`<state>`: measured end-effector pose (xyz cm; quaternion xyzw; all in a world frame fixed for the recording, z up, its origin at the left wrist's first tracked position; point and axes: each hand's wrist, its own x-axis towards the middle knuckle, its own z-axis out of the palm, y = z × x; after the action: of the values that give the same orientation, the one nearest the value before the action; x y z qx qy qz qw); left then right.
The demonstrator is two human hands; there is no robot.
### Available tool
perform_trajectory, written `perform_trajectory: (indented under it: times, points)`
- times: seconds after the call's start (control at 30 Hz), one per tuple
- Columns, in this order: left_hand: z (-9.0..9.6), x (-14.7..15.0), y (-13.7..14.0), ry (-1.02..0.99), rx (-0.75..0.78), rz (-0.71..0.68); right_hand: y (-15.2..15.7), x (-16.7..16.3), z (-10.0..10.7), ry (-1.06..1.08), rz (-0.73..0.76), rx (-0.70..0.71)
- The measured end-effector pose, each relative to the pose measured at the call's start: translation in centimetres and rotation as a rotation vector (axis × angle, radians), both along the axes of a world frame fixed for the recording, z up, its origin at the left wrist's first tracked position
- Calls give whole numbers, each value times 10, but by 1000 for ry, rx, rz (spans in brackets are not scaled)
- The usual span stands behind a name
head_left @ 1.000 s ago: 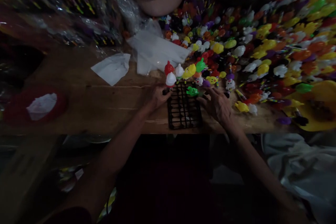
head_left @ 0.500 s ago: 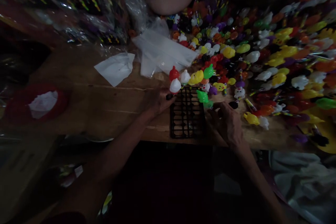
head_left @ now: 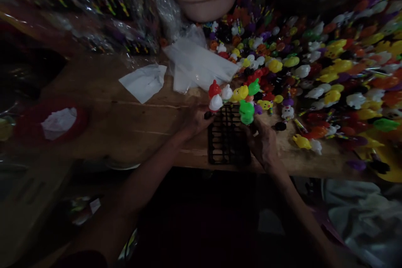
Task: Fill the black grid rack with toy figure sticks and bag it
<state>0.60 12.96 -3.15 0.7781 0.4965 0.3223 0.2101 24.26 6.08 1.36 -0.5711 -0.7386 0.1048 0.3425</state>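
A black grid rack (head_left: 228, 142) lies near the table's front edge. A red figure (head_left: 214, 89), a small white figure (head_left: 226, 92), a yellow figure (head_left: 240, 93) and a green figure (head_left: 253, 87) stand along its far side. My left hand (head_left: 197, 120) is closed at the rack's far left corner, right beside a larger white figure (head_left: 216, 102); what its fingertips grip is hidden. Over the rack's right side, my right hand (head_left: 264, 139) pinches a bright green animal-shaped figure (head_left: 246, 111) from below, holding it upright. The lower part of that figure is covered by the fingers.
Many colourful figures on sticks (head_left: 333, 71) crowd the right side. Clear plastic bags (head_left: 201, 67) and white paper (head_left: 144, 81) lie behind my left hand. A pink basin (head_left: 213, 4) stands at the back, a red bowl (head_left: 81, 121) at the left.
My right hand has moved left and turned the green figure from tilted to upright over the rack. My left hand stays at the rack's corner. The view has shifted slightly.
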Motion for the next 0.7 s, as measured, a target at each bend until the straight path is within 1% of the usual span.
perform_trajectory:
  times: [0.17, 0.3, 0.37, 0.43, 0.5, 0.6, 0.7]
  points:
    - [-7, 3, 2, 8, 10, 7, 18, -23, -4, 125, 37, 16]
    - [0, 3, 0, 14, 27, 21, 35, -35, -15, 322, 104, -9]
    - [5, 2, -2, 17, 25, 16, 40, -39, -22, 364, 108, -18]
    - [10, 1, -4, 13, 17, 13, 42, -43, -26, 322, 76, -23]
    - [12, 1, -5, 4, 8, 15, 43, -45, -28, 242, 48, 1]
    - [10, 2, -5, -5, 0, 19, 45, -47, -28, 127, 60, 72]
    - [7, 3, -3, -2, 3, 27, 48, -47, -29, 39, 92, 85]
